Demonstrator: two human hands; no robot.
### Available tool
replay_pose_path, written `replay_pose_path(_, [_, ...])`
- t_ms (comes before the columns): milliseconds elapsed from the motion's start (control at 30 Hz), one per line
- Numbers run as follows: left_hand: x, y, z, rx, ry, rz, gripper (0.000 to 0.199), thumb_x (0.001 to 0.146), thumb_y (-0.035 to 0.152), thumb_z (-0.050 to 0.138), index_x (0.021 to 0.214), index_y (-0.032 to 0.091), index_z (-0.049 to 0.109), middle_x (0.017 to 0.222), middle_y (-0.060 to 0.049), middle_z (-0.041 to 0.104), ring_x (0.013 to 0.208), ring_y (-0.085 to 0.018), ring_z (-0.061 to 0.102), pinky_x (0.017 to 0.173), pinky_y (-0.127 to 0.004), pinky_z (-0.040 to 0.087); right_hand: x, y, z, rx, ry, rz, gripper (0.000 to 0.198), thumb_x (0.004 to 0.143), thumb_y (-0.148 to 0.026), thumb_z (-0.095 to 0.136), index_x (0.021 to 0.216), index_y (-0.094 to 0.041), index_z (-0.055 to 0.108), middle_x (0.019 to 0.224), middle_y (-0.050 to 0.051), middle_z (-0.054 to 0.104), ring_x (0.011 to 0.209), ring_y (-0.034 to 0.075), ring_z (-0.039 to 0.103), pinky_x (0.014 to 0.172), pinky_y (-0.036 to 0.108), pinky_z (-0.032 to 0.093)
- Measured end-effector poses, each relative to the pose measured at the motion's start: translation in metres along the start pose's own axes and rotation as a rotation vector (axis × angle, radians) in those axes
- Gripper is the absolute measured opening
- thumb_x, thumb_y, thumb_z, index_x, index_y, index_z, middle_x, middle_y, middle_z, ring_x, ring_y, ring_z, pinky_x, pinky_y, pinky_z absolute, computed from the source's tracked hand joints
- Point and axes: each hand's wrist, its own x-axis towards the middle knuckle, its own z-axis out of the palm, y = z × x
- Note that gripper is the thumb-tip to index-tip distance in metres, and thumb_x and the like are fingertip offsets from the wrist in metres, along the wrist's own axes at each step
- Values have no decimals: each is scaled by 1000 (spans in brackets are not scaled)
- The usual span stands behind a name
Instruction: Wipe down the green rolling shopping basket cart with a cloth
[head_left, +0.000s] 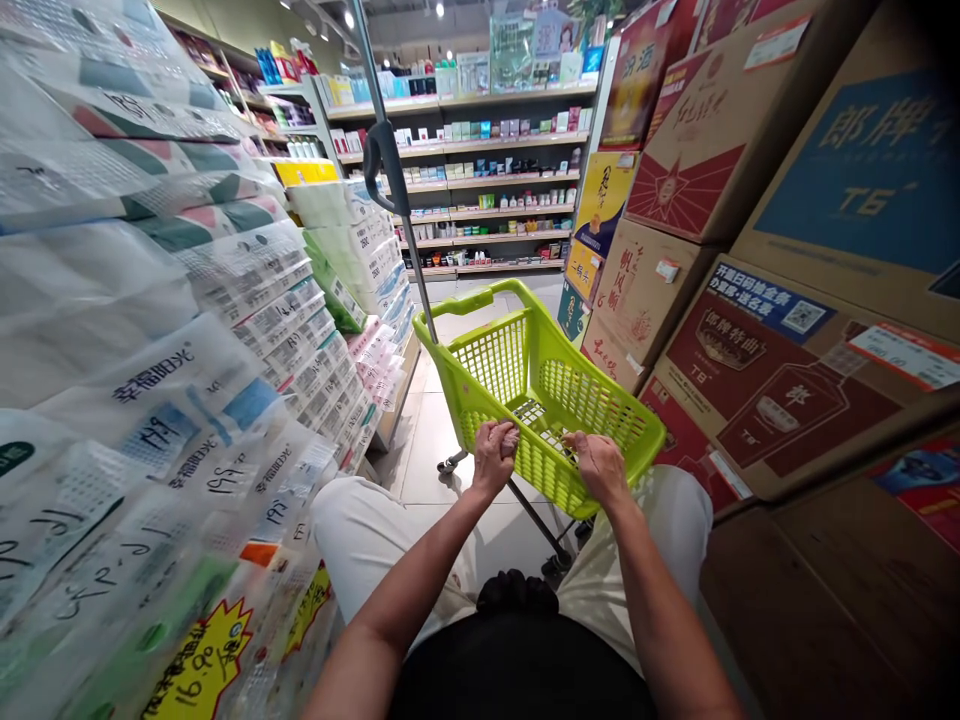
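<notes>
A lime-green plastic shopping basket on wheels [600,400] stands right in front of me, tilted in view, with slotted walls. My left hand [493,458] is closed at its near side, fingers curled in; whatever they may hold is hidden. My right hand [601,466] is also closed, thumb and forefinger pinched together over the basket's near rim; anything between them is too small to make out. Whether either hand touches the rim, I cannot tell. A long grey pole with a dark grip [387,168] rises at the basket's left end.
Stacked plastic-wrapped paper packs [247,290] line the left side, some with handwritten prices and a yellow price tag [202,665]. Cardboard cartons [802,370] are piled on the right. Beyond the tiled aisle floor [427,425] stand shelves of small boxes and bottles [465,212].
</notes>
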Motion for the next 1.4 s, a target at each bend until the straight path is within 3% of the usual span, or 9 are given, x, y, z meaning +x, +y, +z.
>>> replay_pose_path(100, [-15, 13, 9, -40, 41, -83, 33, 89, 18, 61, 119, 25, 71, 117, -12, 61, 112, -28, 61, 104, -49, 53, 0, -1, -3, 97, -6, 93, 70, 106, -59, 20, 100, -22, 80, 97, 9, 82, 96, 24, 75, 98, 40, 49])
replay_pose_path(400, [-59, 47, 36, -197, -34, -103, 35, 86, 18, 65, 119, 27, 70, 116, -12, 58, 113, -29, 61, 105, -51, 53, 2, -1, -7, 363, 15, 237, 87, 96, -81, 18, 92, -20, 80, 91, 12, 82, 87, 25, 78, 88, 40, 59])
replay_pose_path(600, [-92, 62, 45, -236, -203, 127, 44, 80, 11, 66, 120, 28, 71, 117, -14, 57, 112, -30, 59, 102, -49, 55, 3, 1, -8, 444, 49, 294, 88, 94, -84, 20, 90, -19, 79, 87, 12, 81, 83, 25, 77, 88, 41, 59])
replay_pose_path(800, [-99, 52, 54, -240, -85, 400, 40, 88, 12, 57, 125, 26, 66, 123, -12, 55, 121, -29, 55, 106, -50, 50, 2, -2, -7, 471, 51, 313, 89, 93, -85, 19, 88, -19, 79, 83, 11, 81, 80, 25, 76, 87, 40, 59])
replay_pose_path(1000, [-81, 35, 57, -325, 215, 63, 30, 90, 16, 64, 119, 24, 60, 115, -10, 52, 111, -25, 58, 102, -45, 50, 5, 0, -2, 452, 24, 309, 91, 94, -84, 15, 88, -19, 79, 86, 13, 81, 83, 25, 77, 88, 40, 58])
replay_pose_path(1100, [-61, 39, 51, -355, 235, 116, 33, 89, 18, 68, 120, 25, 61, 120, -11, 53, 120, -27, 56, 107, -47, 46, 7, -2, 1, 380, -59, 259, 91, 98, -78, 9, 91, -20, 78, 89, 12, 81, 85, 24, 77, 88, 38, 57])
replay_pose_path(1200, [-54, 36, 51, -369, 221, 114, 31, 86, 17, 69, 116, 24, 64, 119, -11, 55, 119, -28, 56, 107, -47, 47, 2, -15, 6, 36, -177, 166, 81, 105, -63, 11, 88, -18, 77, 91, 15, 80, 87, 23, 75, 87, 35, 52])
replay_pose_path(1300, [-63, 20, 58, -397, 270, -95, 24, 84, 20, 71, 108, 21, 65, 110, -10, 59, 107, -26, 61, 101, -46, 51, -10, -34, 15, -386, -218, 72, 64, 108, -47, 21, 90, -17, 75, 87, 15, 79, 83, 21, 71, 86, 33, 44])
replay_pose_path(1400, [-62, 8, 61, -456, 324, -268, 23, 84, 27, 73, 105, 20, 65, 105, -9, 62, 103, -25, 64, 99, -46, 52, -20, -45, 23, -515, -175, 34, 59, 110, -42, 21, 93, -18, 72, 79, 11, 77, 72, 17, 67, 87, 32, 39])
